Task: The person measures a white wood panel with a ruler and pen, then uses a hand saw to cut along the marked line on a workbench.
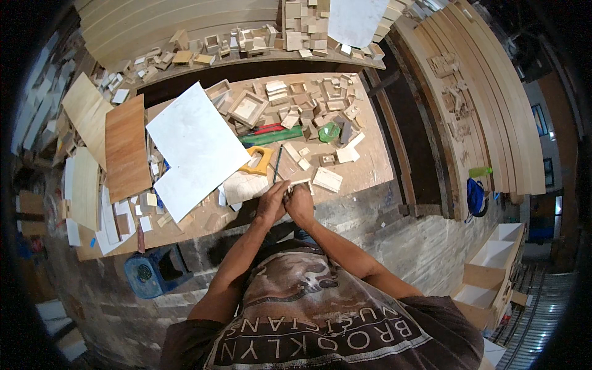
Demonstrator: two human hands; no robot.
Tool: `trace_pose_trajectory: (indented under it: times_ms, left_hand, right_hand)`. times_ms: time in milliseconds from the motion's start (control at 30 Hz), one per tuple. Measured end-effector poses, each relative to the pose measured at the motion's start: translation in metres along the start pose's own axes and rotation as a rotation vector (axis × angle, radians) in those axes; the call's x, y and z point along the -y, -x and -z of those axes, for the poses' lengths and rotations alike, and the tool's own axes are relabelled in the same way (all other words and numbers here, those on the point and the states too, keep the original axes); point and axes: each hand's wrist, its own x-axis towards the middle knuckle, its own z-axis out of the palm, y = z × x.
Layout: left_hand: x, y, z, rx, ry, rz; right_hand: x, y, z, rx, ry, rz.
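Observation:
Both hands are together at the workbench's near edge. My left hand (272, 201) is closed, its fingers bent against the right hand. My right hand (300, 204) is closed around a small wooden piece (301, 182), whose pale edge shows above the fingers; the rest is hidden. A dark pencil (279, 162) lies just beyond the left hand. To its left are a yellow saw handle (259, 161) and a pale wooden board (245, 187). A rectangular wood block (327, 179) lies right of the hands, and small wood blocks (301, 161) sit beyond them.
Small wooden boxes (248, 108) and offcuts crowd the workbench (375, 161), with a green strip (275, 135) and green tape roll (328, 131) among them. A white sheet (196, 151) and brown panel (127, 148) cover its left. A blue stool (154, 273) stands below; long planks (487, 105) lie right.

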Motion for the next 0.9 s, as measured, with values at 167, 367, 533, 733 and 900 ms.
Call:
trace_pose_trajectory:
  times_ms: [167, 367, 533, 733, 900]
  left_hand:
    - [0.002, 0.001, -0.002, -0.025, 0.004, -0.021]
    - [0.001, 0.000, -0.002, -0.030, -0.002, -0.024]
    - [0.002, 0.001, -0.002, -0.014, 0.010, -0.018]
    - [0.003, -0.001, -0.004, -0.011, -0.004, 0.002]
    - [-0.003, -0.001, 0.000, -0.038, -0.019, -0.025]
  right_hand:
    - [0.002, 0.006, 0.008, -0.041, -0.072, 0.074]
    - [0.004, 0.006, 0.008, -0.036, -0.063, 0.028]
    - [0.000, 0.005, 0.005, 0.016, -0.002, 0.023]
    - [0.006, 0.004, 0.008, 0.013, 0.000, 0.000]
    - [0.008, 0.005, 0.013, -0.051, -0.050, -0.018]
